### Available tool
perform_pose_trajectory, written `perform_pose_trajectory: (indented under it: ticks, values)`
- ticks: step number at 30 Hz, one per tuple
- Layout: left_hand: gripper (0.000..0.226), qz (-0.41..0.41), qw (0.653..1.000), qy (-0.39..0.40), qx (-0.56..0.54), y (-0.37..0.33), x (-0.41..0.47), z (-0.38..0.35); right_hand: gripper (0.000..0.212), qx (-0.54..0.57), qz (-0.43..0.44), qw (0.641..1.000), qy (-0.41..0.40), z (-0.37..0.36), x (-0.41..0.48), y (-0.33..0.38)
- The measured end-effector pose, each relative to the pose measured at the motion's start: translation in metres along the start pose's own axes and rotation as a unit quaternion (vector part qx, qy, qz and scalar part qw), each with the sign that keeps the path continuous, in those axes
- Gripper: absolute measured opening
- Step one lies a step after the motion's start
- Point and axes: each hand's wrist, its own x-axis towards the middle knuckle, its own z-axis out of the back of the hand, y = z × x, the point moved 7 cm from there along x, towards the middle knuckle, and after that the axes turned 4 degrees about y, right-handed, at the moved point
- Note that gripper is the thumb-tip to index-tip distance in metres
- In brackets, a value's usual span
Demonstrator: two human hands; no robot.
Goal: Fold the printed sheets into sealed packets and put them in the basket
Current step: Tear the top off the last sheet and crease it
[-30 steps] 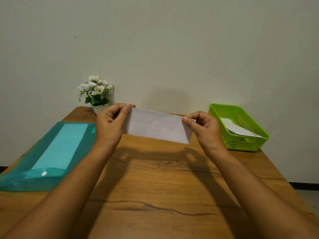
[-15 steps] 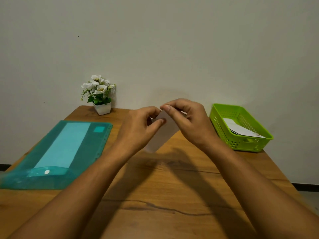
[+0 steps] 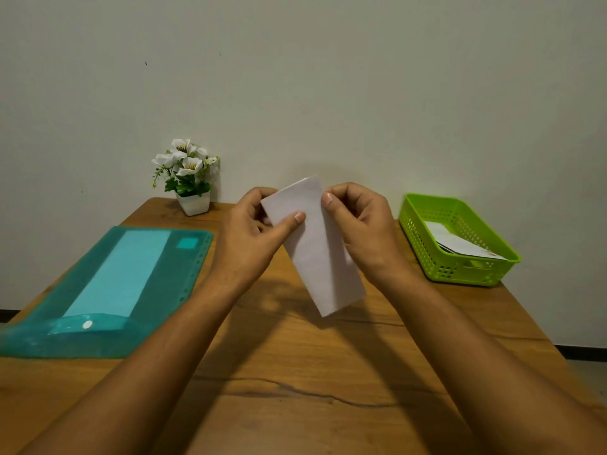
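A white folded sheet [image 3: 315, 254] hangs upright above the middle of the wooden table, its long side running up and down and slightly tilted. My left hand [image 3: 254, 231] pinches its upper left part, thumb on the front. My right hand [image 3: 359, 224] pinches its upper right edge. The lower end of the sheet hangs free. At the right stands a green basket [image 3: 417, 231] with white folded packets [image 3: 460, 246] inside. A teal plastic folder [image 3: 108, 284] holding paper lies at the left.
A small white pot of white flowers [image 3: 189, 178] stands at the table's back edge against the wall. The wooden table [image 3: 295, 389] has a dark crack across its front part. The table's right edge lies just beyond the basket.
The sheet was held stretched out sideways between both hands; both hands came together and turned it upright, so its long side now hangs downward.
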Motion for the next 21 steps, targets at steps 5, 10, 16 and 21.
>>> perform_pose_trajectory:
  ticks: [5, 10, 16, 21]
  values:
    - [0.022, -0.043, 0.998, 0.032, 0.034, -0.019, 0.01, 0.001, 0.013, -0.078, 0.045, 0.995, 0.049, -0.02, -0.003, 0.012]
    - [0.016, -0.046, 0.998, 0.013, 0.033, -0.016, 0.007, 0.005, 0.015, -0.085, 0.036, 0.993, 0.077, -0.026, -0.008, 0.009]
    - [0.021, -0.009, 0.998, -0.052, -0.041, 0.001, 0.008, 0.016, 0.013, -0.097, 0.007, 0.99, 0.099, -0.014, -0.017, -0.021]
    - [0.019, 0.052, 0.989, -0.1, -0.1, 0.036, 0.004, 0.026, 0.013, -0.119, -0.05, 0.986, 0.102, 0.012, -0.028, -0.063]
